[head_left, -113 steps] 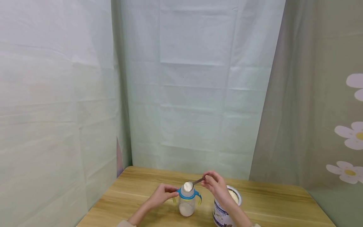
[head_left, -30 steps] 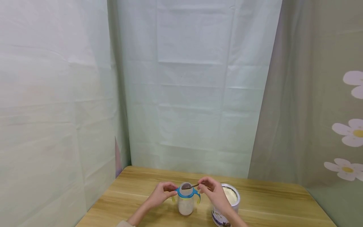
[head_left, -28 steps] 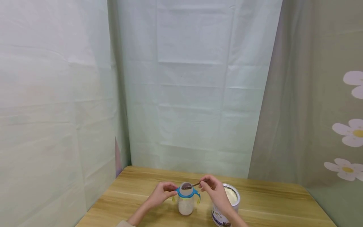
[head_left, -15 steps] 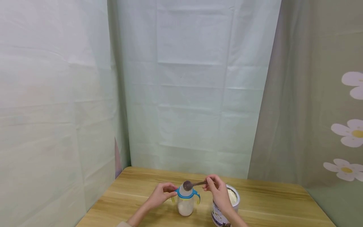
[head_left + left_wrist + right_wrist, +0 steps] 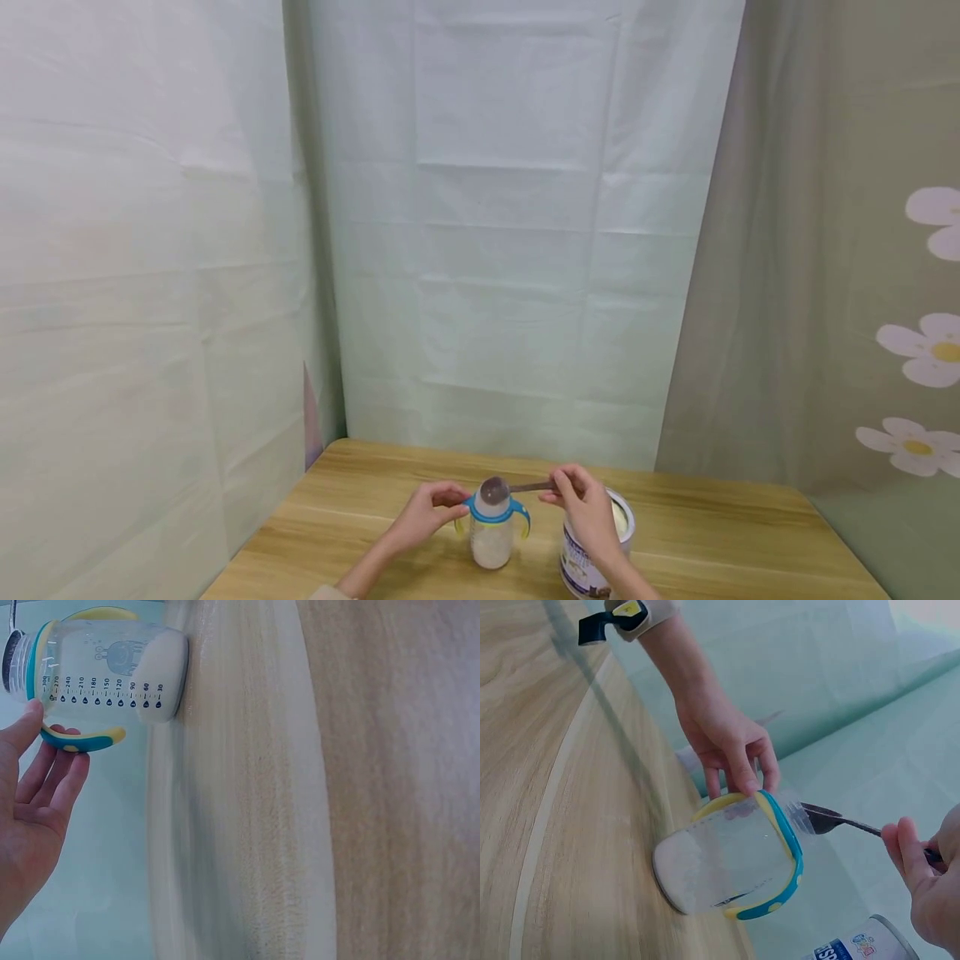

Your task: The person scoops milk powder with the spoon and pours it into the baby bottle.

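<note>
A pale curtain (image 5: 150, 292) is hung at far left, beside a wood-grained tabletop (image 5: 390, 467) on which a bottle is being filled by hand. From the left, a beige cuff (image 5: 327, 592) is seen below the left hand (image 5: 423, 515), whose fingers are closed lightly around the near handle (image 5: 82, 741), with the thumb pressed near the blue collar (image 5: 492, 518). The clear bottle (image 5: 491, 546) is stood upright on the tabletop, printed with measuring marks, and white powder (image 5: 163, 675) is gathered in its bottom. At its uncapped mouth, the dark bowl of a spoon (image 5: 494, 490) is held; whether the rim is touched cannot be told. The spoon's handle is pinched at its far end between the thumb and curled fingers of the right hand (image 5: 587, 512). Just behind that hand, a labelled tin (image 5: 577, 571) is set upright and open, with pale powder shown inside. At far right, a darker curtain (image 5: 787, 333) is patterned with white daisies (image 5: 933, 350)
</note>
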Demonstrator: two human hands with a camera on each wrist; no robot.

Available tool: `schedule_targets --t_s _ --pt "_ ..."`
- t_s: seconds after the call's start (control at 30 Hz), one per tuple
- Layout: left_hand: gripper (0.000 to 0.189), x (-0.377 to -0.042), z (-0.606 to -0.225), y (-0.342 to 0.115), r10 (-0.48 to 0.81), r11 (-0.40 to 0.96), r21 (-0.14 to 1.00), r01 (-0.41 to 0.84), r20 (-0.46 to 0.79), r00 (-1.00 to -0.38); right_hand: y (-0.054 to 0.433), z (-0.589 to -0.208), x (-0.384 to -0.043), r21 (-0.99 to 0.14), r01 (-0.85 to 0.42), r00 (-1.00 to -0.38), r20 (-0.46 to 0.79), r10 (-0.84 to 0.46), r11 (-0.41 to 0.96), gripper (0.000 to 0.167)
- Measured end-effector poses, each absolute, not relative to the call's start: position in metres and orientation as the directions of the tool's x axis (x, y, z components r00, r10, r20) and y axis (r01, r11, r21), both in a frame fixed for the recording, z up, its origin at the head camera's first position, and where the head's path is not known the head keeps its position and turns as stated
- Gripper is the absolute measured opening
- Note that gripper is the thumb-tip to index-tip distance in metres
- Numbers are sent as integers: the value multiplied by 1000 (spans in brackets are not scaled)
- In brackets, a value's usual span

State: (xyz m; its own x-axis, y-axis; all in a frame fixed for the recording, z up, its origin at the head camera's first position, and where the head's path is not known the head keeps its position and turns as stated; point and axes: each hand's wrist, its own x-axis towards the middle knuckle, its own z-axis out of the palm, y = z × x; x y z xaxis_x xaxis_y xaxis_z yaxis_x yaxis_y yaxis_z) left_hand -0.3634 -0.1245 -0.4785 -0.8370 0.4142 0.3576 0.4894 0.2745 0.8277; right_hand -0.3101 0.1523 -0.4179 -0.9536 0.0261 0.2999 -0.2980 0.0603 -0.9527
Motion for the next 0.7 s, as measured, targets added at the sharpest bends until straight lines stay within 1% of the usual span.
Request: schedule_targets --t_s 0.23,0.37,0.57,0.7 --pt "20 -363 -477 -123 410 263 839 477 350 -842 159 -417 -309 -944 -283 -957 291 23 171 17" --pt "21 -363 -476 -123 405 267 847 460 334 -851 160 -415 -306 -947 -255 -964 264 19 197 15" --pt "21 -360 -474 -123 409 250 855 454 331 -850 165 -413 -304 -975 -176 -984 174 -27 138 18" --pt "21 -360 -475 -124 406 265 852 452 326 -854 167 -411 -302 -985 -124 -992 122 -26 118 19"
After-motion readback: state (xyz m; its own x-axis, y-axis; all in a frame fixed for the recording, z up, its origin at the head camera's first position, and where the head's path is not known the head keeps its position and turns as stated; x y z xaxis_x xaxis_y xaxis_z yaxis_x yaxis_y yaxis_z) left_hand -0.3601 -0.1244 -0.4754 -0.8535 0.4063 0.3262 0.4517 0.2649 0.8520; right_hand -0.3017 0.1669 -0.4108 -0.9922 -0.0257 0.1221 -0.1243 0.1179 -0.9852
